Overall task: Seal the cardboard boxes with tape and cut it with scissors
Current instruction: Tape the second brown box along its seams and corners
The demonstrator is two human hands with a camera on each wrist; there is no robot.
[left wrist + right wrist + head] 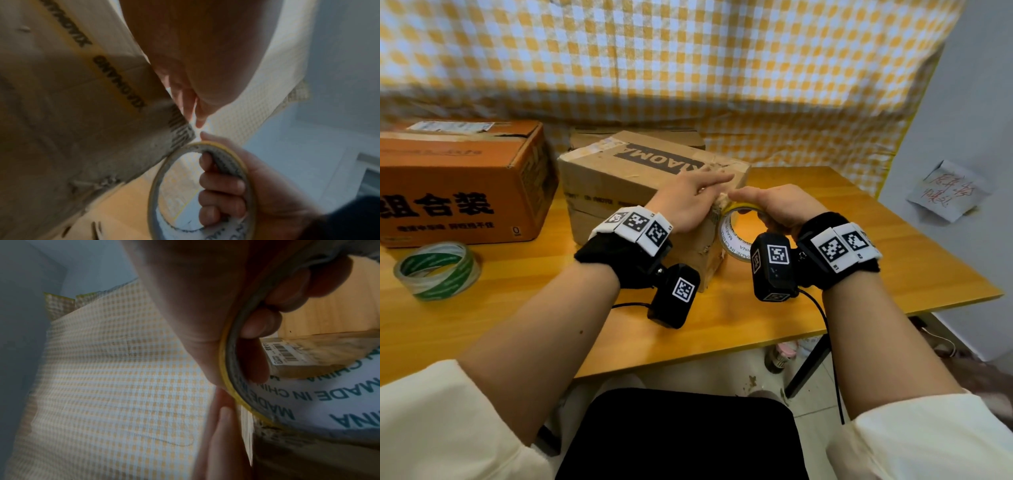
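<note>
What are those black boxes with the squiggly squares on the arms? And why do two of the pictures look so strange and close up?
Those black boxes are small cameras strapped to a person's wrists. The big picture comes from a camera on the person's head, looking down. The two strange ones come from the wrist cameras, looking along the fingers.

On the wooden table stand a brown cardboard box and an orange box, with a green and white tape roll lying nearby.

The right hand has its fingers curled through a nearly used-up tape roll. The left hand lies flat on the brown box's corner. No scissors show.
</note>
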